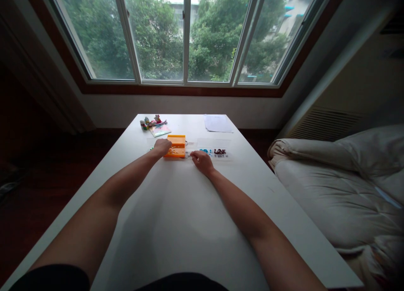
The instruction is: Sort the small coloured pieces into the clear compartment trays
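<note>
An open orange box (176,138) lies across the middle of the table, with small pale beads (174,151) in its near part. My left hand (162,147) is at the box's left side, fingers curled in towards the beads; what they grip, if anything, is hidden. Just right of the box, my right hand (203,161) has its fingers pinched together, on something too small to name. A thin dark line like a cord (184,157) shows near those fingertips. Beyond the right hand are blue pieces (205,151) and dark brown pieces (220,152) in a clear plastic case (213,142).
Small colourful figures (147,123) stand at the table's far left, beside a pale card (160,130). White paper sheets (218,123) lie at the far right of the white table (176,223). A padded beige seat (315,186) is along the right side.
</note>
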`<state>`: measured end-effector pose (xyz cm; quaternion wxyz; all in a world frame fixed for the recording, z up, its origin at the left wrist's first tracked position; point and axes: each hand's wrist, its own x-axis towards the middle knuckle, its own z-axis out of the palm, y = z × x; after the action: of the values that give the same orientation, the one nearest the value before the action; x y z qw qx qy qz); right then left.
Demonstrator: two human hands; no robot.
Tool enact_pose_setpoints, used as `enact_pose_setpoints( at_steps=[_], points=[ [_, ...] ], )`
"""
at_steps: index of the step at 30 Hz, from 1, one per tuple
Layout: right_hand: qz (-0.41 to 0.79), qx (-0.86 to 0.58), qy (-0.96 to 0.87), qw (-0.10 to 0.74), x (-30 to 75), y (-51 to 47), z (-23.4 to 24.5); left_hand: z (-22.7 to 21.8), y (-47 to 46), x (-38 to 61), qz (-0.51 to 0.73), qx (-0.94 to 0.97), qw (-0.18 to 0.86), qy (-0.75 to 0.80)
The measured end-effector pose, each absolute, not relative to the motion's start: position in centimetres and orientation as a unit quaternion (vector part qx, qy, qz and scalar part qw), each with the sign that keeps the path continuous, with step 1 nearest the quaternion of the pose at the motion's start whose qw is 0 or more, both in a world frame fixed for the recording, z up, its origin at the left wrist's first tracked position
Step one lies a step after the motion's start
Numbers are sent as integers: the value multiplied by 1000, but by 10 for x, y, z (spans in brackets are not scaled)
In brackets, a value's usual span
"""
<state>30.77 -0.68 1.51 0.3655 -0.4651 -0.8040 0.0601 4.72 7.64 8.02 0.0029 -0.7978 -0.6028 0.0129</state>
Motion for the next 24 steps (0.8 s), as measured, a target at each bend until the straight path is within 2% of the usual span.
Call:
enact_pose_setpoints(
  at_steps=[24],
  points=[
    [75,-457,-811,358,309,-5,12,57,84,38,-27,-782,-31,-622]
  ],
)
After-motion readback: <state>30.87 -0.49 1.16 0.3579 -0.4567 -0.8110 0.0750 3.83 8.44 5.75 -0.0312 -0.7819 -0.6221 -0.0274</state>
